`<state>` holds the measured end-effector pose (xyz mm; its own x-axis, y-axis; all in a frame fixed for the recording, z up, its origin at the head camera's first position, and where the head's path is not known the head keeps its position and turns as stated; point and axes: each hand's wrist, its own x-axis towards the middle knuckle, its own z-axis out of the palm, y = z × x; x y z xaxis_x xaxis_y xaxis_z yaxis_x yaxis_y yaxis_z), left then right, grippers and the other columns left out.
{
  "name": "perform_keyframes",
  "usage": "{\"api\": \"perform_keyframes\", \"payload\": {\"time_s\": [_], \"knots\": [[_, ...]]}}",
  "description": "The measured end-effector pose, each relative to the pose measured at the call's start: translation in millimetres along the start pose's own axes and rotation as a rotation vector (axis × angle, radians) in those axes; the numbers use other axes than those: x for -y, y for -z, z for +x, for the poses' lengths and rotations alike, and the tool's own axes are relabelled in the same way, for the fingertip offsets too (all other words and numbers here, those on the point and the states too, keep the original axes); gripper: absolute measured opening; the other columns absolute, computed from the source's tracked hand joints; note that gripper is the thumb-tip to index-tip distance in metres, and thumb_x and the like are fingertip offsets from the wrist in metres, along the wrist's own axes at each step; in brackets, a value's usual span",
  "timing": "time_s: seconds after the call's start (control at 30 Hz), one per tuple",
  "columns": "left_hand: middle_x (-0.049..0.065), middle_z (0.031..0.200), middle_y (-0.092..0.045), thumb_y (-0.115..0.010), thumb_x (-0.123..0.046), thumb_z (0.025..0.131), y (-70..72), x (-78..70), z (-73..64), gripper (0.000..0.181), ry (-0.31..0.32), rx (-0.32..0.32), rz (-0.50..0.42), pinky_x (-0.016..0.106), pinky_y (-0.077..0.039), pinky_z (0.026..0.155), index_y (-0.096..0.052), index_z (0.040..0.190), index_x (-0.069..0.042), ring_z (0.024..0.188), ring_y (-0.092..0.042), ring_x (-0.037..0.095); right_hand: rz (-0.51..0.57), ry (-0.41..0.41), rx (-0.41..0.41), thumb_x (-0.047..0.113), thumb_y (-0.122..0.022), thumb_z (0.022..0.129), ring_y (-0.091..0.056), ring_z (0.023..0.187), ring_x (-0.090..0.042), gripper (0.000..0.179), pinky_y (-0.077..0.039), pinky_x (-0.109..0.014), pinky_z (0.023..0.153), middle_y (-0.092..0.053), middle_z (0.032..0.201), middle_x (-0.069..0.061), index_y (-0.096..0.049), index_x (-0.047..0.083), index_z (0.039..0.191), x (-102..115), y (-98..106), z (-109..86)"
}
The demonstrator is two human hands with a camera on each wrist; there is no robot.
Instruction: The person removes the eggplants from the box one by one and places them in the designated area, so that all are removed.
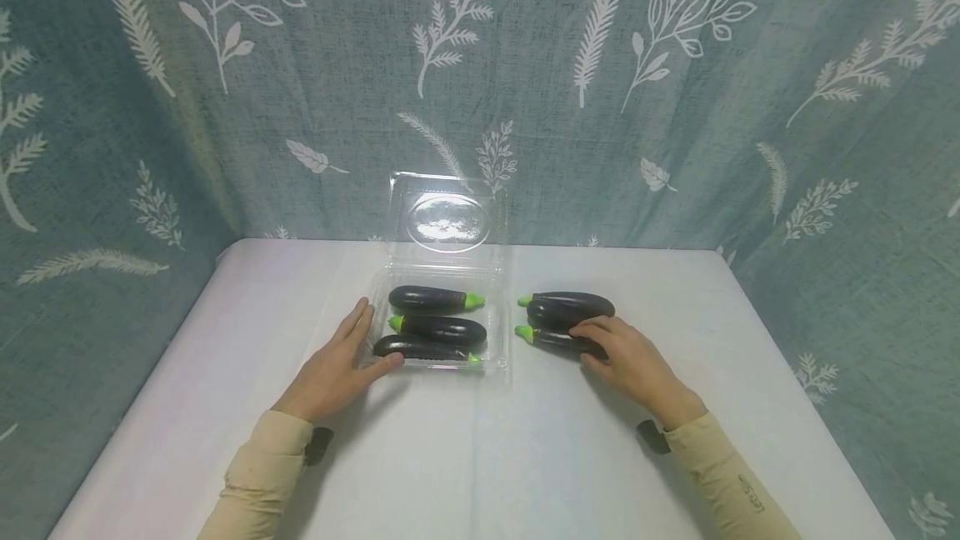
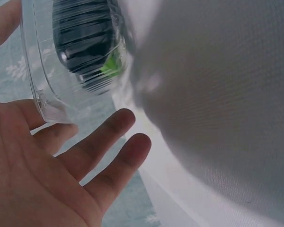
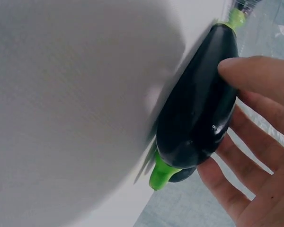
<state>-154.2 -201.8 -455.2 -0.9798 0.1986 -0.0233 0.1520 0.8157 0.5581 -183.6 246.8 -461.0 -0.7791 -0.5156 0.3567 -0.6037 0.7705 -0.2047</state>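
In the head view, an open clear plastic clamshell box (image 1: pixel 495 355) holds three dark purple eggplants: a far one (image 1: pixel 426 298), a middle one (image 1: pixel 446 329) and a near one (image 1: pixel 420 347). My left hand (image 1: pixel 335 373) rests at the box's left side, fingers extended along the wall and thumb at the front rim. To the right of the box, three more eggplants lie close together. My right hand (image 1: pixel 633 365) pinches the nearest of these eggplants (image 1: pixel 555 339); in the right wrist view the thumb (image 3: pixel 251 73) presses one side of it, with the fingers along the other.
The box's clear lid (image 1: pixel 450 252) stands raised behind it, near the patterned curtain (image 1: pixel 540 140). Beyond the pinched eggplant lie the two others, one a far eggplant (image 1: pixel 581 301). All stand on a white-covered table (image 1: pixel 465 457); dark straps show at both wrists.
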Motion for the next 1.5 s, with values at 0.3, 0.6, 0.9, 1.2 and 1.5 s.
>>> {"api": "perform_keyframes", "payload": {"time_s": [0.3, 0.6, 0.9, 1.2, 1.5], "knots": [[0.008, 0.171, -0.006, -0.056, -0.071, 0.092, 0.3, 0.0, -0.3, 0.105, 0.0, 0.001, -0.003, 0.067, -0.032, 0.111, -0.013, 0.163, -0.007, 0.146, -0.028, 0.047, 0.018, -0.003, -0.016, 0.016, -0.082, 0.086, -0.065, 0.113, -0.032, 0.035, -0.053, -0.049, 0.097, -0.067, 0.123, -0.011, -0.072, 0.01, 0.119, 4.2, 4.3, 3.1], [0.009, 0.171, -0.007, -0.059, -0.068, 0.093, 0.2, 1.1, 0.4, 0.103, -0.006, -0.003, -0.013, 0.067, -0.031, 0.111, -0.013, 0.163, -0.007, 0.146, -0.027, 0.047, 0.063, 0.047, -0.076, 0.016, -0.077, 0.091, -0.062, 0.117, -0.028, 0.036, -0.053, -0.047, 0.098, -0.066, 0.125, -0.009, -0.069, 0.009, 0.125, 15.9, 13.0, 16.1], [0.009, 0.171, -0.006, -0.058, -0.069, 0.093, -0.1, 2.2, 0.3, 0.104, -0.003, -0.002, -0.019, 0.067, -0.03, 0.112, -0.011, 0.164, -0.009, 0.147, -0.026, 0.046, 0.083, 0.017, -0.038, 0.021, -0.075, 0.094, -0.06, 0.121, -0.029, 0.038, -0.051, -0.048, 0.101, -0.064, 0.128, -0.01, -0.067, 0.013, 0.13, 32.1, 16.3, 31.3], [0.008, 0.171, -0.005, -0.056, -0.071, 0.092, -0.6, 2.7, -0.3, 0.105, -0.005, -0.008, -0.01, 0.067, -0.029, 0.112, -0.012, 0.164, -0.009, 0.148, -0.024, 0.046, 0.119, 0.042, -0.003, 0.021, -0.073, 0.096, -0.059, 0.124, -0.023, 0.043, -0.049, -0.042, 0.104, -0.063, 0.132, -0.005, -0.062, 0.012, 0.137, 49.2, 16.9, 61.0], [0.008, 0.171, -0.004, -0.056, -0.071, 0.092, -0.1, 2.1, -0.5, 0.105, -0.007, -0.005, -0.017, 0.067, -0.03, 0.112, -0.012, 0.163, -0.007, 0.147, -0.025, 0.046, 0.142, 0.088, 0.043, 0.024, -0.065, 0.1, -0.054, 0.131, -0.022, 0.055, -0.049, -0.042, 0.105, -0.056, 0.144, -0.005, -0.047, 0.016, 0.151, 67.6, 17.3, 97.8]]}}
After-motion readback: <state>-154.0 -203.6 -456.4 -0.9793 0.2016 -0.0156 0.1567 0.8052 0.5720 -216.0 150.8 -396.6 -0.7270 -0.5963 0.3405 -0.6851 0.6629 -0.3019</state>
